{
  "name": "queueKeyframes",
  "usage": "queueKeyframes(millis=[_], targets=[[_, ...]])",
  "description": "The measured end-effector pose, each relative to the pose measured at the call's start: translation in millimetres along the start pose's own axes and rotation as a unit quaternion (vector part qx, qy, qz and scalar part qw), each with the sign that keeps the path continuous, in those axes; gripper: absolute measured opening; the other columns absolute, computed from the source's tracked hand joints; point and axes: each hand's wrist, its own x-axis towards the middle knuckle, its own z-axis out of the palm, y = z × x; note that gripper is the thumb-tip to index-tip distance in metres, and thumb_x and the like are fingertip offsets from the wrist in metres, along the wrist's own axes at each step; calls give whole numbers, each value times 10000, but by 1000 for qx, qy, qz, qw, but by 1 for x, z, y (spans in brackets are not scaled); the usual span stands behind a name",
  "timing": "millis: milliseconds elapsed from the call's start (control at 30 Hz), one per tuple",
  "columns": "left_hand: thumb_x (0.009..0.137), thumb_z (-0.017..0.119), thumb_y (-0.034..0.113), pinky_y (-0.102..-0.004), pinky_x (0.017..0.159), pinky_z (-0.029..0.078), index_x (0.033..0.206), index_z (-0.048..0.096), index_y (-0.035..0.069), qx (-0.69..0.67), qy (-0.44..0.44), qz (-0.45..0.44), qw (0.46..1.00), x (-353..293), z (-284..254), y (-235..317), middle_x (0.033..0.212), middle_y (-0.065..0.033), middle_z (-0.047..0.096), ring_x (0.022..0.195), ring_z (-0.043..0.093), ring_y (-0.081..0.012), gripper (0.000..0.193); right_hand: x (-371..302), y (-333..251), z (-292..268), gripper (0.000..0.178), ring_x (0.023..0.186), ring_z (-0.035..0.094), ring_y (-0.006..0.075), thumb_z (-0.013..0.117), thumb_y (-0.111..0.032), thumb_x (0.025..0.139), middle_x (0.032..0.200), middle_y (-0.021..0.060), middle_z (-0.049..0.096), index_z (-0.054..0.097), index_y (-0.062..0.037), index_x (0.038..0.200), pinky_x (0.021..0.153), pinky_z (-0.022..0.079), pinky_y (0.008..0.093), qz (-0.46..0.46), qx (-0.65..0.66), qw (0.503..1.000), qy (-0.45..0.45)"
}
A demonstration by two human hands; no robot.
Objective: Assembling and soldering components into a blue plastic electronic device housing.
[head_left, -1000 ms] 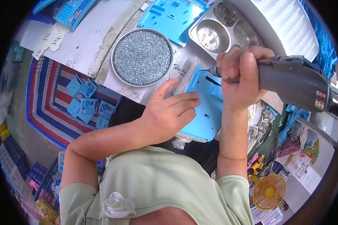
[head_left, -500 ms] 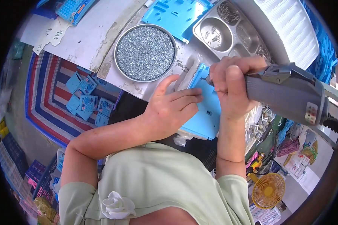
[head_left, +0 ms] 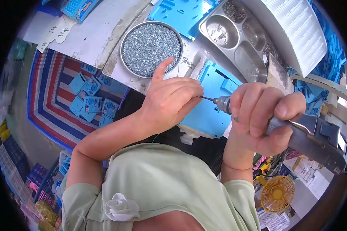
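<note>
A blue plastic panel lies on the bench in front of me. My right hand is wrapped round a grey electric screwdriver, whose thin bit points left over the panel. My left hand is above the panel's left edge, its fingertips pressed together at the tip of the bit. Whatever those fingertips pinch is hidden. Its thumb stretches toward a round metal bowl filled with small silver screws.
Behind the panel is a steel compartment tray with small metal parts, beside a white ribbed tray. Another blue panel lies at the back. Blue plastic pieces rest on striped cloth at left. A yellow fan stands lower right.
My right hand has moved right and toward me, turning the screwdriver so its bit now meets my left fingertips. My left fingers have drawn together, and more of the panel shows.
</note>
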Motion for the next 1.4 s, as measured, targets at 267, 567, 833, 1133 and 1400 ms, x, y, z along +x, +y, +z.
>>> queueKeyframes(millis=[267,567,833,1133,1400], targets=[[733,834,76,-551,1186,274,968,716,103,-3,-56,27,998,0,-9,-3,951,-32,742,939,727,-225,264,-7,1,11,267,556,464,124,598,-338,1042,662,-19,504,508,-106,1137,569,434,315,19,-12,1000,20],[827,772,203,-494,1082,336,908,725,136,304,-36,-41,951,19,-55,-67,1030,-2,651,1110,592,-218,116,-23,10,37,331,551,482,130,695,-324,996,657,1,506,484,-78,1063,553,439,318,108,-62,987,97],[851,732,194,-494,984,370,894,715,158,323,30,10,946,25,-52,-81,967,31,660,1042,594,-213,59,-36,30,39,295,569,512,144,738,-164,947,676,34,531,462,-67,985,546,451,327,97,-84,990,52],[840,728,94,-430,924,379,993,637,96,35,-86,30,995,-11,-36,-16,998,-39,651,971,600,-258,179,-29,16,30,282,597,580,182,784,-47,878,689,72,595,540,-39,1019,543,478,335,23,-7,996,90],[811,784,105,-417,941,358,974,645,129,-50,-52,18,997,-27,-16,0,969,7,664,929,597,-213,216,-23,-9,28,248,552,504,104,591,-354,1047,676,-39,543,494,-131,1094,548,446,280,35,-21,999,-2]])
